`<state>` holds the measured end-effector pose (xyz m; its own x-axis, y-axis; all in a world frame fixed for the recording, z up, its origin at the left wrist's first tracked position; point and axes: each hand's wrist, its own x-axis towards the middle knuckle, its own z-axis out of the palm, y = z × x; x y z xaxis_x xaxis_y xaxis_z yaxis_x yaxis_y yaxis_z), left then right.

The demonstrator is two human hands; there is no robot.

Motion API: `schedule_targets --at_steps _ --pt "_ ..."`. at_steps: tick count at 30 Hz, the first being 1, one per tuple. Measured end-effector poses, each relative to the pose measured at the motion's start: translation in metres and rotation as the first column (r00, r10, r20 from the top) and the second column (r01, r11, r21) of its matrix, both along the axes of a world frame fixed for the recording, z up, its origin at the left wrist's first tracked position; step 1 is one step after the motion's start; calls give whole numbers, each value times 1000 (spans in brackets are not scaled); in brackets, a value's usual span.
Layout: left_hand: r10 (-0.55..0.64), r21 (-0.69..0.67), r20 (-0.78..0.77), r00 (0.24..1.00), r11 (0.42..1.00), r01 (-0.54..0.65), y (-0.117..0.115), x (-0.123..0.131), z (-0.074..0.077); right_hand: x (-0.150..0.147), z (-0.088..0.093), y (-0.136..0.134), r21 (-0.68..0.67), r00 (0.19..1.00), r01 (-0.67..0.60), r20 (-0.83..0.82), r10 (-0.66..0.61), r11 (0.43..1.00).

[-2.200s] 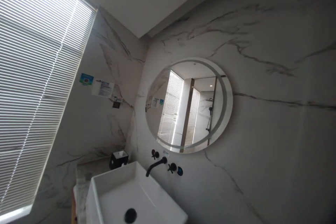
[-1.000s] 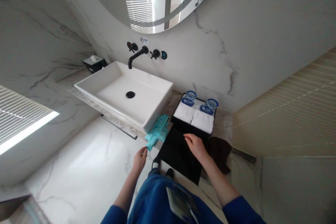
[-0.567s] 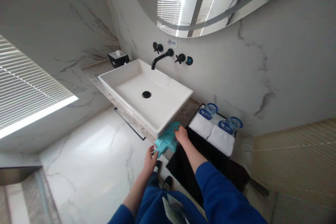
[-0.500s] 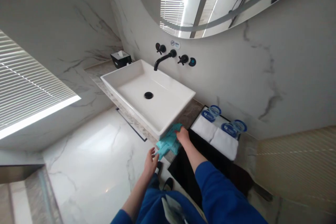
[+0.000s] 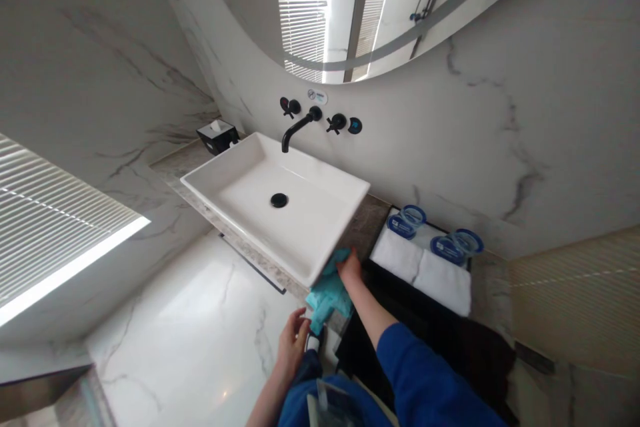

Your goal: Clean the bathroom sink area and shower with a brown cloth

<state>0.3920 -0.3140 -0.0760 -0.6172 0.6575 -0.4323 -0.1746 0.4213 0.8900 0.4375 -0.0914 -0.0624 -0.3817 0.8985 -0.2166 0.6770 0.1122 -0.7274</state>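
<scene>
One teal cloth (image 5: 329, 299) | its 1 o'clock: right hand (image 5: 350, 268) pinching | 7 o'clock: left hand (image 5: 294, 340) half-open | likely gathering; needs left grip

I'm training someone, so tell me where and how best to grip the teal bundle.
Probably pinch the teal bundle by its narrow near end, coming from the front: that end seems to poke past the counter, while the basin crowds one side and the right hand is at the far end.
</scene>
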Motion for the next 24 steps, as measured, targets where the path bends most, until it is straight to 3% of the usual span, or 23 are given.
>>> schedule_targets --at_steps 2,5,7,12,18,21,24 --pt "-41 13 72 997 999 41 8 -1 15 18 12 -12 -61 998 45 -48 -48 997" --pt "-94 80 228 969 994 78 29 7 39 67 35 -42 -139 961 12 -272 -50 990" --pt "-192 151 291 937 977 153 47 19 51 104 51 -65 -185 911 -5 -407 -72 983" --pt "-518 242 291 804 853 462 83 61 64 171 74 -101 -269 864 161 -426 -267 950" --pt "-682 243 194 706 730 638 92 102 67 203 74 -113 -168 861 299 -376 -341 939" --pt "-713 198 80 697 696 690 95 111 54 213 61 -115 -193 889 294 -303 -342 936" --pt "-718 38 -57 694 693 720 102 108 31 219 39 -116 -297 940 269 -126 -317 916"
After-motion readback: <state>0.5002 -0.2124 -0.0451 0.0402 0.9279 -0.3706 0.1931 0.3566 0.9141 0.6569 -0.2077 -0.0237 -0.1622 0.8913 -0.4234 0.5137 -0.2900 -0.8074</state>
